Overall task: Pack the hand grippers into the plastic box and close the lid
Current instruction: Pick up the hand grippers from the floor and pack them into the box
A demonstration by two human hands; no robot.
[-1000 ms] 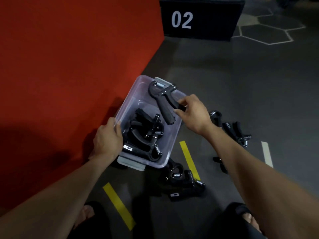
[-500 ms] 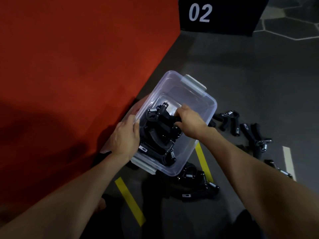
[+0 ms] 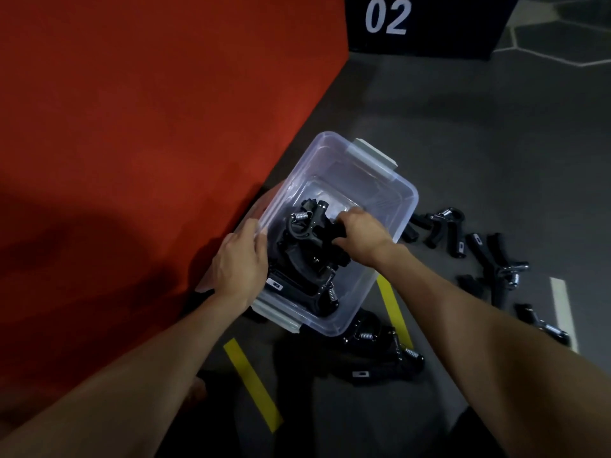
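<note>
We had the clear box [image 3: 395, 206] on the dark floor [image 3: 463, 133], its left side beside the red mat [image 3: 132, 127], lid off and not clearly seen. Our left hand [image 3: 239, 262] gripped the box's left rim, fingers [image 3: 261, 239] curled over the edge. Our right hand [image 3: 358, 234] reached inside, fingers clenched on the handle of the top gripper [image 3: 307, 226], which lay on a pile of grippers [image 3: 304, 279] filling the near half of the box; the far half was bare. More grippers lay loose on the floor: a cluster [image 3: 380, 355] just beside the box's near corner, touching a yellow tape strip [image 3: 395, 312], and a scatter [image 3: 489, 256] to the right, near a white strip [image 3: 562, 309].
</note>
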